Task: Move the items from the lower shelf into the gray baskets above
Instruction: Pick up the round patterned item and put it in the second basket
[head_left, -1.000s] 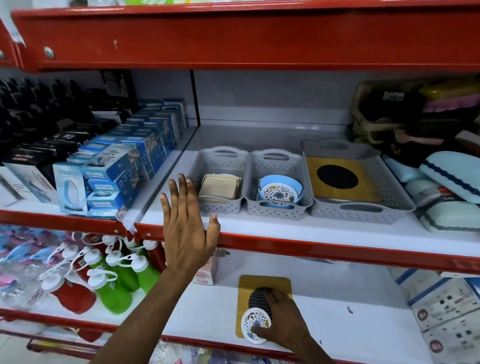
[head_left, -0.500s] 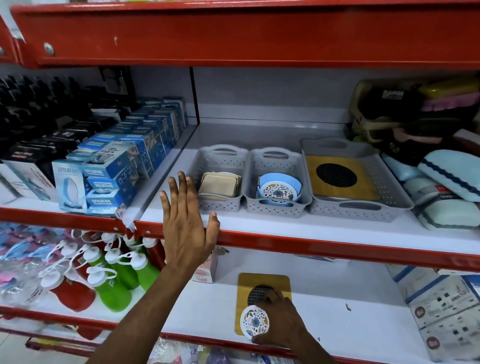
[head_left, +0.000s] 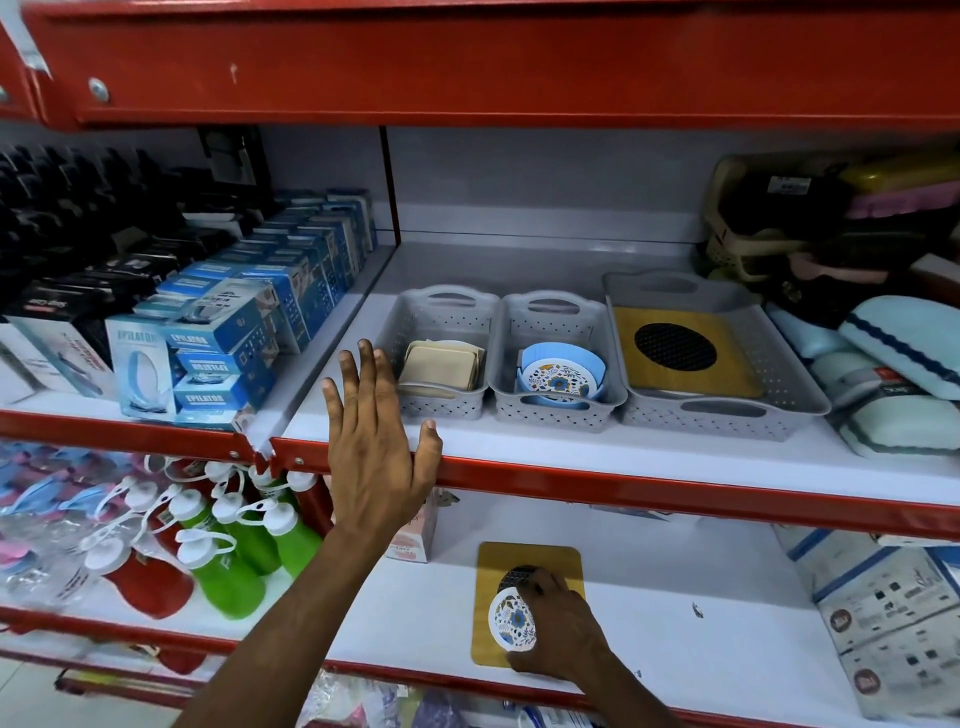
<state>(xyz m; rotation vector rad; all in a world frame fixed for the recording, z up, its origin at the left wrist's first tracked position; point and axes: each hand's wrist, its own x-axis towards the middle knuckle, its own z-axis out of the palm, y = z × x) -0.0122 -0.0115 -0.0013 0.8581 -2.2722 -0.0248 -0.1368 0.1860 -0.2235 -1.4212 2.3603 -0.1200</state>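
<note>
On the lower shelf my right hand (head_left: 558, 621) grips a round white coaster with a blue flower print (head_left: 511, 619), tilted up on its edge above a yellow square mat with a black mesh centre (head_left: 524, 561). My left hand (head_left: 374, 441) rests flat, fingers spread, on the red front edge of the upper shelf. Above stand three gray baskets: the left one (head_left: 441, 405) holds beige square pads, the middle one (head_left: 558, 410) holds a blue holder with a matching floral coaster, and the large right one (head_left: 722, 415) holds another yellow mat.
Blue epilator boxes (head_left: 208, 358) fill the upper shelf at left. Pale blue cushions (head_left: 893, 374) crowd the right. Green and red bottles (head_left: 223, 545) lie on the lower shelf at left, a small pink box (head_left: 415, 535) behind my left wrist, printed boxes (head_left: 893, 623) at lower right.
My right hand has closed on the floral coaster and tipped it up off the yellow mat, from lying flat to standing on its edge. My left hand has stayed on the shelf edge.
</note>
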